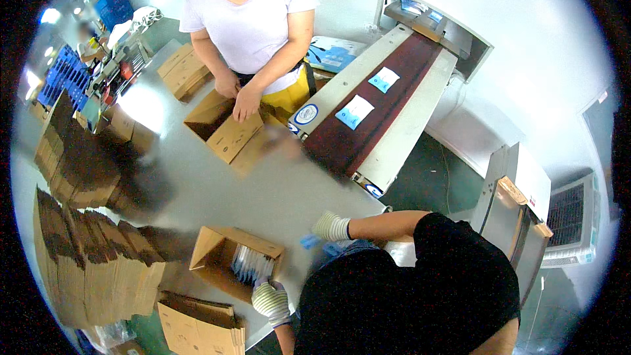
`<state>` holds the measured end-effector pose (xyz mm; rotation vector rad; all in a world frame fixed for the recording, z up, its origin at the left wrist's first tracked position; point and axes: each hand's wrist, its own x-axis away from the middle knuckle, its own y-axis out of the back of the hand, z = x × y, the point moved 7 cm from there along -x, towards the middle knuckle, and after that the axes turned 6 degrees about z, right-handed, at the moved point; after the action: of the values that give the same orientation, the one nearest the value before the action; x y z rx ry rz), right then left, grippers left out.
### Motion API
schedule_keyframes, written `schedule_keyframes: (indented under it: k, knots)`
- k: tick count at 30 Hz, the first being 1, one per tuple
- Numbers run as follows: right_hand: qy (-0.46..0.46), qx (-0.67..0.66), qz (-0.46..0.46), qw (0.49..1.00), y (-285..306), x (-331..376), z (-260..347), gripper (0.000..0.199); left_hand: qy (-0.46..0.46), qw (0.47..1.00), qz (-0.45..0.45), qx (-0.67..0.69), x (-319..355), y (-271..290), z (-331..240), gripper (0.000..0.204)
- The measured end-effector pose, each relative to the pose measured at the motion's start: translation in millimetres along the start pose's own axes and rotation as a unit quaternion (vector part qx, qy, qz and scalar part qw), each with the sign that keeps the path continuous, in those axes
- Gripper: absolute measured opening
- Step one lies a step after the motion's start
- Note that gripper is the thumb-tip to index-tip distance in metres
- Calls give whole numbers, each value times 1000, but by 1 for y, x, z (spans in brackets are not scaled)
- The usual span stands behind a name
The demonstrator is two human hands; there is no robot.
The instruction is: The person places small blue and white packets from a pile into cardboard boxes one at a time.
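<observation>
My left hand (271, 304), in a striped knit glove, is at the near right wall of an open cardboard box (207, 263). Its fingers close over the box's edge. Inside the box, a row of clear and bluish packets (253, 264) stands against the right side. My right hand (333, 226), gloved alike, is above the table edge in front of my body. Its fingers are too blurred to read. Just below it lie small blue packets (309, 242), partly hidden by my body.
Flattened cartons (98, 276) stand stacked at the left, more cartons (197, 329) at the near edge. Across the grey table (217, 197), a person (253, 20) handles another open box (230, 138). A conveyor (388, 105) carries two blue-and-white packets (355, 113) at the right.
</observation>
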<state>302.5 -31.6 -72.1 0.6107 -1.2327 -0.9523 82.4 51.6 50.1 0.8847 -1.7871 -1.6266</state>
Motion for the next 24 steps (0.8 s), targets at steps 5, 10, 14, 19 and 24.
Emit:
schedule_keyframes:
  k: [5, 10, 14, 19, 24]
  knots:
    - [57, 30, 22, 998, 12, 9, -2, 31, 10, 999, 24, -22, 0, -2, -1, 16]
    - [118, 58, 61, 989, -50, 13, -8, 23, -2, 1000, 13, 6, 1, -3, 2, 17]
    - [117, -24, 176, 977, -17, 42, 8, 21, 13, 997, 68, -35, 1, -13, 1, 19]
    - [2, -4, 19, 1000, 14, 29, 14, 30, 2, 1000, -1, 18, 0, 5, -2, 18]
    - [-39, 14, 72, 997, -15, 15, -8, 31, 0, 999, 17, 38, -4, 4, -4, 17]
